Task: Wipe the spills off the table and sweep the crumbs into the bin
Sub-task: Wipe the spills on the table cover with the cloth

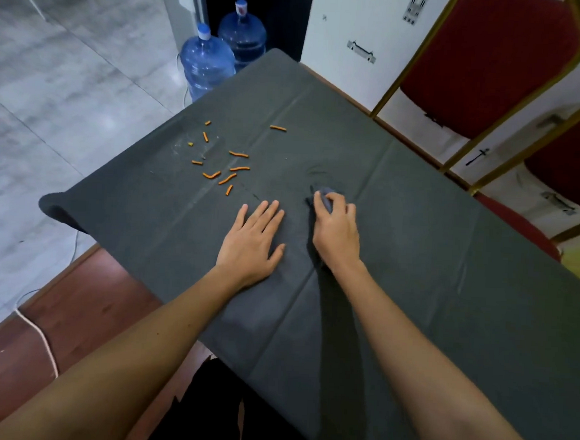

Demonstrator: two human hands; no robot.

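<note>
Dark-clothed table [414, 225]: right hand [336, 233] is curling closed around a grey cloth [326, 198], pressing it down; left hand [252, 241] is lying flat, empty. Orange crumbs [226, 165] sit just beyond; short, firm strokes probably wipe best.

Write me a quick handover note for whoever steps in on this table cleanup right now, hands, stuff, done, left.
Left hand: flat and open on the tablecloth, holding nothing.
Right hand: closed on a small dark cloth, pressed to the table near its middle.
Orange crumbs: scattered ahead of the left hand, towards the far left corner; a faint pale smear lies among the farthest ones.
Done: nothing clearly finished.
Left: wipe the smear, gather the crumbs. No bin is in view, so find one.
</note>
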